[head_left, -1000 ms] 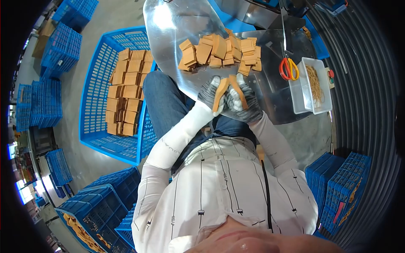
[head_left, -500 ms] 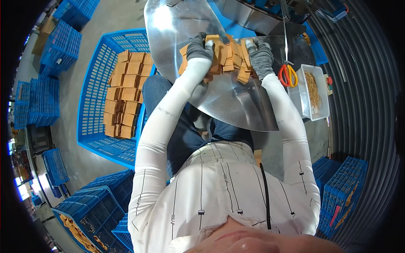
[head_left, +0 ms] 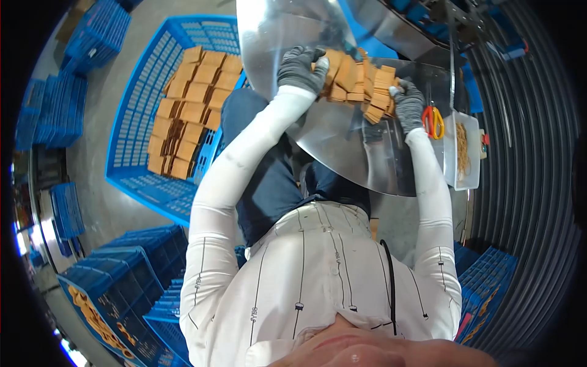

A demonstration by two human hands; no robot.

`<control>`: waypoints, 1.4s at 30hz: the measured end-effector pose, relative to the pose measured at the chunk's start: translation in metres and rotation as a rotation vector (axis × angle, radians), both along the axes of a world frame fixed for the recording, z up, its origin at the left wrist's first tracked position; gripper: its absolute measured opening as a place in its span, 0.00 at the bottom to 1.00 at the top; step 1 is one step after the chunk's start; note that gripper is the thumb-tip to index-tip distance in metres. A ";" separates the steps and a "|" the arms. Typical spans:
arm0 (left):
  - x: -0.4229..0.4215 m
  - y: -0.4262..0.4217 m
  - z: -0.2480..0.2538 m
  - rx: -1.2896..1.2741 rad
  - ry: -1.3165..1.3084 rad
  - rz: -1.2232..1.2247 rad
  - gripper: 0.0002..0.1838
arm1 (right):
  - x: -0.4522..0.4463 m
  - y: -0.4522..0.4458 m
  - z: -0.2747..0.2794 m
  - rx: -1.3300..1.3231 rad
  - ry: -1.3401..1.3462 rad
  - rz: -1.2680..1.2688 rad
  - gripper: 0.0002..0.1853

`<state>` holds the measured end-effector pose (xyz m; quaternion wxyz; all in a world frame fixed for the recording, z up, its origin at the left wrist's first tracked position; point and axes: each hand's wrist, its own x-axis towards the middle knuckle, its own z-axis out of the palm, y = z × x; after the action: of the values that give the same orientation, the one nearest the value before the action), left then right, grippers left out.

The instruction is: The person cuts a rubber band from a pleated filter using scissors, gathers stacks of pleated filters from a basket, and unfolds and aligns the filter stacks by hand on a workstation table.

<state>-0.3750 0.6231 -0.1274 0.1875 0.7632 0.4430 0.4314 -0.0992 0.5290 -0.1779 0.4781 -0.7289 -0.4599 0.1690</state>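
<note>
A loose row of tan, flat rectangular pieces, wood-like in look, lies on a shiny metal tray over my lap. My left hand, in a grey glove with pale fingertips, is at the row's left end. Its thumb points toward the pieces and stands apart from the fingers. At the right end is my right hand, gloved alike, thumb and fingers apart and close to the nearest pieces. Whether it touches them is hard to see. Neither hand holds a piece that I can make out.
A blue crate on my left holds stacked rows of similar tan pieces. Scissors with red and yellow handles lie right of my right hand, beside a white bin of rubber bands. More blue crates stand behind on the left.
My hands have moved apart from the row's ends, where they pressed on the pieces. Some right-end pieces have spread out. The whole view has shifted slightly.
</note>
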 end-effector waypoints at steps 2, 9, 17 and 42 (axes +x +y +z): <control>-0.047 0.002 -0.005 0.115 -0.098 -0.017 0.10 | 0.018 0.003 -0.014 -0.063 -0.023 -0.094 0.13; -0.235 0.018 -0.082 -0.448 -0.546 0.482 0.10 | 0.002 -0.018 0.039 -0.058 -0.220 -0.214 0.16; -0.324 0.019 -0.202 -0.776 -0.712 0.837 0.06 | 0.008 0.001 0.028 0.030 0.612 -0.113 0.17; -0.437 0.004 -0.493 -1.540 1.017 0.402 0.16 | -0.206 -0.077 0.020 -0.418 0.067 0.347 0.12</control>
<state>-0.8116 0.6268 -0.6206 0.3466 0.4354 0.7579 -0.3404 -0.3047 0.4520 -0.1581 0.2961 -0.7160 -0.5170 0.3639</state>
